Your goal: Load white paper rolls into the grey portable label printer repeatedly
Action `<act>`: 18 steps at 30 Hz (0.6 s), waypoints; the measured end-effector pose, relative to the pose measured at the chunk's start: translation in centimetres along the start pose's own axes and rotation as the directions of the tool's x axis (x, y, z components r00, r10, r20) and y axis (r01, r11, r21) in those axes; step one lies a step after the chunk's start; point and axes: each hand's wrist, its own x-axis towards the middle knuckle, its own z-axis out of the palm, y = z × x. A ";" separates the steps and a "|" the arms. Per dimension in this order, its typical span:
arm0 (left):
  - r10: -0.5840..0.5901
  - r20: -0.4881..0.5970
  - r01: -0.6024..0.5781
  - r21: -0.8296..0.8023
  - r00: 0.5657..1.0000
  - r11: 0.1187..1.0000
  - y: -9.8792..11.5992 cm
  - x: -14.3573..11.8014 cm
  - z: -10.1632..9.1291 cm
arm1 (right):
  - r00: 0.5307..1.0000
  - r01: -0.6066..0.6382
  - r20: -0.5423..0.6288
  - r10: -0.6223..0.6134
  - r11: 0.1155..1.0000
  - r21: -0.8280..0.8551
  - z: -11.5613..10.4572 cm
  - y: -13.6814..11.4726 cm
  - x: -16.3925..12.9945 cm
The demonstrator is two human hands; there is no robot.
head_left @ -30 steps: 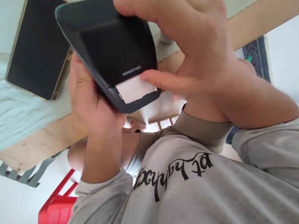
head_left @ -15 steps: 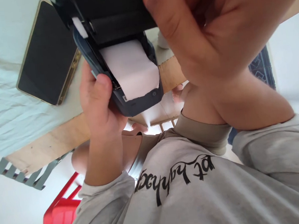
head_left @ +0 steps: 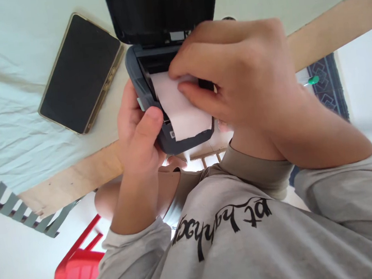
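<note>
A dark grey label printer (head_left: 140, 73) is held above the table with its lid (head_left: 163, 8) swung up and open. My left hand (head_left: 139, 131) grips the printer's body from the left side, thumb on its front edge. A white paper roll (head_left: 181, 113) sits in the open bay, its strip hanging over the front. My right hand (head_left: 239, 73) reaches in from the right, fingertips pressed on the top of the paper roll inside the bay.
A black smartphone (head_left: 79, 73) with a gold rim lies face up on the pale cloth (head_left: 10, 95) at the left. A wooden table edge (head_left: 71, 179) runs below it. A red plastic chair (head_left: 73, 268) stands at the lower left.
The printer's lid went from closed to fully open. My right hand left the lid and came down onto the paper roll. The printer now sits lower and further right in view.
</note>
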 end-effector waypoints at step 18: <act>-0.195 -0.014 0.194 -0.049 0.981 0.980 0.5 -0.5 0.3 | 0.938 0.324 -0.338 -0.082 0.559 0.763 0.3 7.5 -1.3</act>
